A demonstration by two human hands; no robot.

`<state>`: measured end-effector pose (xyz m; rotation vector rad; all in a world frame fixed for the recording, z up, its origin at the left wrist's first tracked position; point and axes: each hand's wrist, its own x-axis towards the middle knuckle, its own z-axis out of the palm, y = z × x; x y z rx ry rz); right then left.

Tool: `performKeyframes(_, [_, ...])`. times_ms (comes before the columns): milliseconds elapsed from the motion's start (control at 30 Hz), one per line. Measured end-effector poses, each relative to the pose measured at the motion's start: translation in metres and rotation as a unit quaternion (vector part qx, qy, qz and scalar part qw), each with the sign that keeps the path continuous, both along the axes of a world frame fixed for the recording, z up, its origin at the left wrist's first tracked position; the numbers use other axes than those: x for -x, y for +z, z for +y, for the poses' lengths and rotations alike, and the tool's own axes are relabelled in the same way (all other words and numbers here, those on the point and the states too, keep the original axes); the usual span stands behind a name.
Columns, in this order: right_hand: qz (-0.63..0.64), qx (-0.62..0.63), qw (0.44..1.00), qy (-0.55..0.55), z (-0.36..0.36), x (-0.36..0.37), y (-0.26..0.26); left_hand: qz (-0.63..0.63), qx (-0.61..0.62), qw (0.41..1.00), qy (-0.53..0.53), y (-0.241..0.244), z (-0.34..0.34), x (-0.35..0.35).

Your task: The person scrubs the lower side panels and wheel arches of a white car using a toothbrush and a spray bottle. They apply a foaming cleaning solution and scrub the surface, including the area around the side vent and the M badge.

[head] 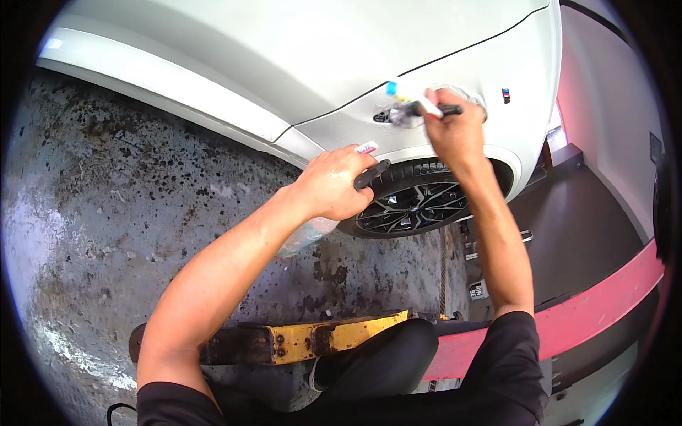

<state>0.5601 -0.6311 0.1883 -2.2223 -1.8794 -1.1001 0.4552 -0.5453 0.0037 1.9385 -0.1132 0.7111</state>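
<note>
My left hand [338, 183] grips a spray bottle [309, 234] by its neck and black trigger head, in front of the wheel [415, 205] and below the white car's front fender [346, 120]. My right hand [458, 125] holds a brush [407, 114] with a dark handle and pale, blurred bristles against the fender, beside a dark oval opening or trim piece [381, 116]. A white item with a blue tip [392, 88] also sticks out from the fingers; motion blur hides what it is. Something pale and crumpled, perhaps a cloth [466, 95], shows behind the right hand.
A yellow and black metal lift arm [303, 341] crosses low before my knees and meets a red beam [597, 303] at right. The floor [160, 202] is stained and speckled. A small colored badge [506, 96] sits on the fender. A white container [478, 290] stands beyond the wheel.
</note>
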Motion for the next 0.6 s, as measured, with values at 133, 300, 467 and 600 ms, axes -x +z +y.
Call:
performKeyframes(133, [0.047, 0.019, 0.999, -0.016, -0.006, -0.007, -0.004, 0.001, 0.007, 1.000, -0.001, -0.001, 0.006, 0.002])
performKeyframes(300, [0.076, -0.004, 0.997, -0.007, -0.004, -0.008, -0.001, -0.011, 0.015, 1.000, 0.004, 0.004, 0.003, 0.005])
performKeyframes(467, [0.090, 0.003, 0.996, -0.023, -0.008, -0.017, 0.010, -0.001, 0.007, 0.999, -0.031, 0.004, 0.003, 0.005])
performKeyframes(600, [0.081, 0.048, 0.995, -0.021, 0.011, -0.002, -0.014, -0.037, 0.009, 0.999, 0.004, 0.002, 0.000, 0.006])
